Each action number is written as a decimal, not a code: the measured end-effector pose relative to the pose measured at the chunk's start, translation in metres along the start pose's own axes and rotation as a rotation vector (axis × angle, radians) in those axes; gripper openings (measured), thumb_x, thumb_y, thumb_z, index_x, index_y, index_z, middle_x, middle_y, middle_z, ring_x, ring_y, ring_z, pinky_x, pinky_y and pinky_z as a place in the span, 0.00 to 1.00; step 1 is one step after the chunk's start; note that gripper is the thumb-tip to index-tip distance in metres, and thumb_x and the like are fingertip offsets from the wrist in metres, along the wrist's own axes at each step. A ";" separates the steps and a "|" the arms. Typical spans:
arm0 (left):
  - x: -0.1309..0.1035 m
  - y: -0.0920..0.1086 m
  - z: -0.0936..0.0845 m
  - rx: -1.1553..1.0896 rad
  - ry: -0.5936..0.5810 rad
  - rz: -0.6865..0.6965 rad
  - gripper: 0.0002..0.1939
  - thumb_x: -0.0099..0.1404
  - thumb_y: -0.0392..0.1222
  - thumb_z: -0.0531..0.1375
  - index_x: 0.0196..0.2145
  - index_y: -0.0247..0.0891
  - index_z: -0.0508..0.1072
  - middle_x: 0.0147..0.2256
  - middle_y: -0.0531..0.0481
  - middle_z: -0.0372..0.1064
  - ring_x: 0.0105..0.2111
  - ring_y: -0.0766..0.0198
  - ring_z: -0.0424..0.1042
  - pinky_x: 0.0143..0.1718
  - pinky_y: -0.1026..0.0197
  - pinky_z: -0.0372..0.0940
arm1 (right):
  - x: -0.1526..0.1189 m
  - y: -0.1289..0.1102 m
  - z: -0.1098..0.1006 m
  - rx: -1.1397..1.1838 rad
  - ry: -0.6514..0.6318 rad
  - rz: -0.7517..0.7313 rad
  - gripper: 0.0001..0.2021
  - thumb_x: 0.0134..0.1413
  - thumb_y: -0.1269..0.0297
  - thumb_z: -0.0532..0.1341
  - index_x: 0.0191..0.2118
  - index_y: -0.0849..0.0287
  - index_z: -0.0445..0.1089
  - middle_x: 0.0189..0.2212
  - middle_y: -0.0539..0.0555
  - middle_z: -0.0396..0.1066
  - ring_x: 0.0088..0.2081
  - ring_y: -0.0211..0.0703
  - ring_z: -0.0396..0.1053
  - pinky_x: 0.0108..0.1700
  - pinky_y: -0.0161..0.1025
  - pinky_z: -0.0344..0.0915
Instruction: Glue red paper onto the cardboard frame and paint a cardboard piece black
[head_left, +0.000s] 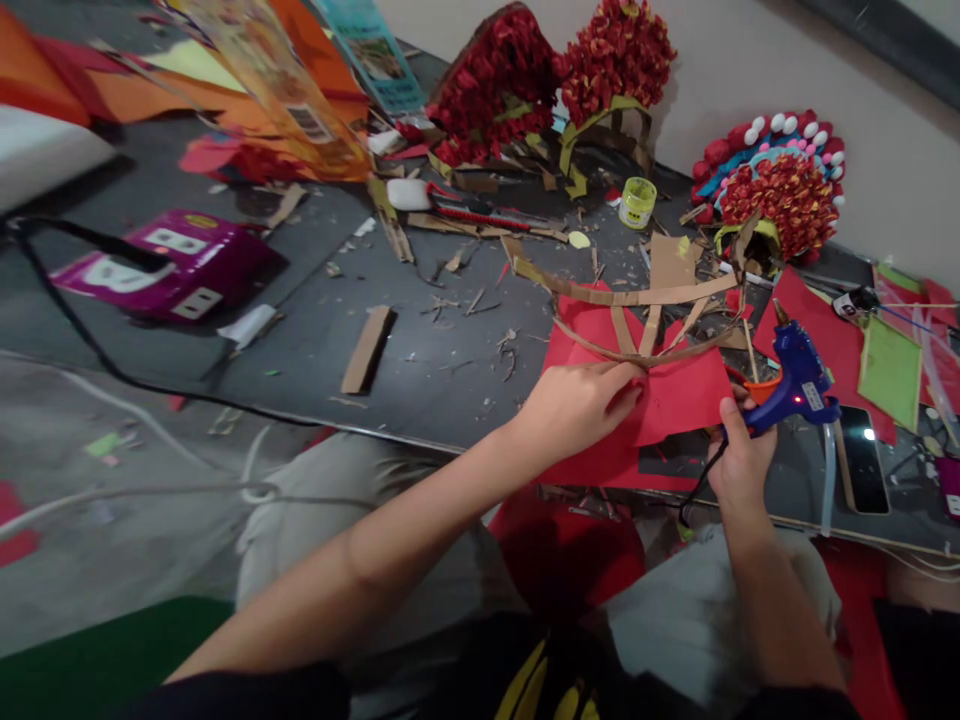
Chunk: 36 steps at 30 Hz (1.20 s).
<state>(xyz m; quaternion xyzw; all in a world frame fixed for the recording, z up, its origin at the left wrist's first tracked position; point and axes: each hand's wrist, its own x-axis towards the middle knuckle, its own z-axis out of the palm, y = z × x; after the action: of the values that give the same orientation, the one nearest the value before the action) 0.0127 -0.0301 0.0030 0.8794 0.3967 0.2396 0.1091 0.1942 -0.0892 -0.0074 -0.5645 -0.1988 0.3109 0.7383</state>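
Observation:
My right hand (742, 455) grips a blue hot glue gun (796, 375) by its handle, with the nozzle pointing up and away from me. A small red light glows on its side. My left hand (581, 405) is closed, its fingertips at the near edge of a ring-shaped frame of cardboard strips (622, 297). Red paper (686, 395) lies beneath and against that frame, and its right edge comes close to my right hand. Exactly how the left fingertips grip the frame and the paper is partly hidden.
A loose cardboard strip (367, 350) and a purple power strip (172, 265) with a black cord lie left. Red-petalled headpieces (619, 60) stand along the wall near a yellow jar (637, 203). A red cutter (480, 212) lies behind; a phone (862, 460) is at right.

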 end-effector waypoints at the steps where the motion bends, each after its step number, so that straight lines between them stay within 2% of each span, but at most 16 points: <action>1: 0.000 0.000 -0.001 0.008 -0.012 -0.006 0.09 0.64 0.40 0.53 0.38 0.38 0.71 0.30 0.50 0.75 0.25 0.65 0.72 0.18 0.67 0.50 | -0.001 0.000 0.000 -0.004 0.002 0.001 0.20 0.28 0.64 0.71 0.26 0.59 0.60 0.28 0.43 0.67 0.31 0.30 0.68 0.35 0.31 0.68; 6: 0.001 0.000 -0.002 0.019 -0.021 0.003 0.10 0.66 0.40 0.51 0.38 0.37 0.70 0.27 0.50 0.74 0.22 0.66 0.70 0.17 0.66 0.50 | -0.002 0.001 0.000 -0.024 -0.007 0.002 0.20 0.29 0.63 0.71 0.27 0.58 0.60 0.29 0.45 0.68 0.31 0.31 0.69 0.34 0.32 0.69; 13: -0.002 -0.001 0.002 0.057 0.048 0.087 0.10 0.66 0.39 0.50 0.36 0.38 0.71 0.29 0.49 0.75 0.23 0.66 0.70 0.16 0.64 0.50 | -0.001 0.000 -0.001 -0.040 -0.008 -0.014 0.19 0.30 0.63 0.71 0.27 0.58 0.60 0.28 0.44 0.67 0.30 0.31 0.68 0.36 0.34 0.69; 18: -0.003 0.000 0.006 0.058 0.106 0.093 0.13 0.66 0.40 0.51 0.45 0.38 0.70 0.26 0.49 0.74 0.21 0.64 0.71 0.17 0.64 0.49 | -0.002 -0.003 0.002 0.006 -0.019 -0.030 0.18 0.30 0.64 0.70 0.27 0.58 0.61 0.27 0.43 0.65 0.30 0.31 0.67 0.35 0.33 0.68; 20: -0.004 0.000 0.007 0.033 0.089 0.082 0.14 0.66 0.40 0.51 0.47 0.37 0.69 0.26 0.48 0.74 0.21 0.64 0.71 0.17 0.64 0.50 | -0.004 -0.004 0.002 0.008 -0.023 -0.031 0.17 0.31 0.63 0.70 0.27 0.57 0.61 0.28 0.44 0.66 0.31 0.31 0.67 0.35 0.33 0.68; 26: -0.004 -0.003 0.008 0.071 0.023 0.062 0.13 0.65 0.40 0.50 0.40 0.37 0.73 0.22 0.49 0.72 0.18 0.66 0.68 0.16 0.66 0.46 | -0.006 -0.004 0.001 0.017 -0.027 0.003 0.17 0.30 0.64 0.71 0.26 0.58 0.62 0.28 0.44 0.66 0.31 0.31 0.68 0.34 0.30 0.68; 32: -0.006 0.002 0.008 0.119 -0.028 0.101 0.19 0.66 0.42 0.50 0.52 0.35 0.68 0.22 0.48 0.72 0.20 0.65 0.70 0.17 0.67 0.52 | -0.003 -0.006 -0.002 0.036 -0.024 0.017 0.17 0.30 0.65 0.71 0.30 0.57 0.65 0.25 0.42 0.61 0.29 0.30 0.66 0.31 0.30 0.68; 36: -0.005 0.003 0.006 0.135 -0.013 0.065 0.19 0.65 0.43 0.51 0.52 0.36 0.69 0.21 0.49 0.72 0.19 0.65 0.70 0.16 0.66 0.49 | -0.004 -0.002 -0.005 -0.020 -0.077 -0.017 0.15 0.34 0.64 0.69 0.30 0.56 0.64 0.28 0.44 0.65 0.32 0.33 0.67 0.34 0.33 0.69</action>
<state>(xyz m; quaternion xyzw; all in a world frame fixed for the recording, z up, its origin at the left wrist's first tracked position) 0.0146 -0.0360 -0.0032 0.8988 0.3823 0.2100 0.0440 0.1956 -0.0958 -0.0065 -0.5578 -0.2349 0.3239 0.7271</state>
